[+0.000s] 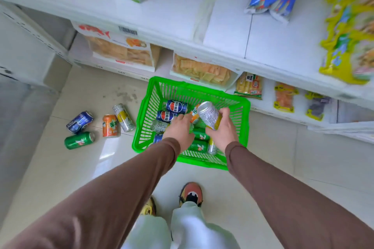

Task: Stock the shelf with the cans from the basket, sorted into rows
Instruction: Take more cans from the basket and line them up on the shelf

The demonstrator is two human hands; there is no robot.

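Green basket (145, 119) unloading underway: right hand (223, 131) gripping a silver-yellow can (209, 114), left hand (179, 129) fingers curled onto another, grip unclear; next, lifting to shelf (273, 42).

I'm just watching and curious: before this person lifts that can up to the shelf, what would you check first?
1. Right hand grips the silver-yellow can: ok.
2. Left hand has its own can: cannot tell; it reaches among the cans.
3. Green basket sits flat on the floor: ok.
4. All cans in the basket: not ok; four lie on the floor, including the green can.
5. Bare white shelf space above: ok.
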